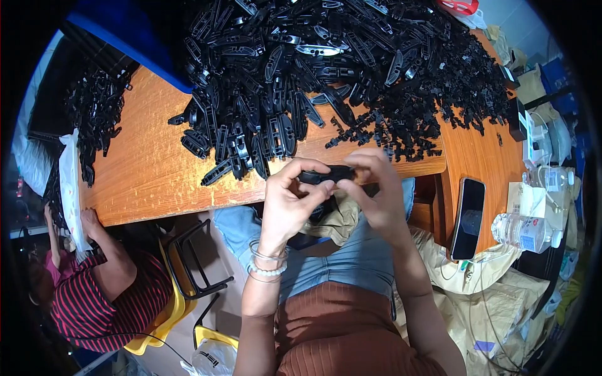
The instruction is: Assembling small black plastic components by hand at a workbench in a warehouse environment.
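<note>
A long, narrow black plastic part [325, 175] is held between my two hands, just off the near edge of the table. My left hand [285, 197] grips its left side, fingertips above and thumb below. My right hand [380, 200] is closed around its right end, with thumb and fingers bent toward it. Whether a smaller piece sits in the right fingertips cannot be made out. Beyond my hands lies a large heap of similar long black parts [276, 135]. To its right spreads a pile of small black pieces [407, 128].
A smartphone [468, 219] lies on the table at the right, near a clear plastic bottle [520, 232]. A blue bin [132, 37] stands at the far left. Another person in a striped top [113, 301] sits at the left. Brown paper [338, 225] lies on my lap.
</note>
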A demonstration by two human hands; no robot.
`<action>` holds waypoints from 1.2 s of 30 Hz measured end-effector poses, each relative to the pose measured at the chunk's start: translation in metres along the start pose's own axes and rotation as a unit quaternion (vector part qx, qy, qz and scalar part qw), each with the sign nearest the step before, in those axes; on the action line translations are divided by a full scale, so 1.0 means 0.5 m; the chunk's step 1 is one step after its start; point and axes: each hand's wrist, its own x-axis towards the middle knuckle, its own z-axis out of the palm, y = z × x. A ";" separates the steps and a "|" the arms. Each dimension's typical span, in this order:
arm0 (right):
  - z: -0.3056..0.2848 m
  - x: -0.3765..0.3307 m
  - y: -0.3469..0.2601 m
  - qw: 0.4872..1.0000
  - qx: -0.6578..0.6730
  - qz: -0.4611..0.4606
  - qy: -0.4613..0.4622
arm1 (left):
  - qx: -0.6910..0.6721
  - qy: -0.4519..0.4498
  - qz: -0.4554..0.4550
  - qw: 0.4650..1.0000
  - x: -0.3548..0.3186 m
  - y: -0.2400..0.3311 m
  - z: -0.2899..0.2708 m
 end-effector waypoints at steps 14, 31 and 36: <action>-0.017 0.030 0.077 0.988 -0.136 0.020 -0.064 | 0.518 -0.028 0.332 0.788 0.154 0.007 -0.028; 0.050 0.088 0.122 0.956 -0.179 -0.135 0.188 | -0.091 0.120 0.144 0.978 0.191 0.016 -0.020; 0.028 0.069 0.076 0.986 0.088 0.064 0.128 | 0.004 0.106 0.079 0.991 0.131 0.026 -0.017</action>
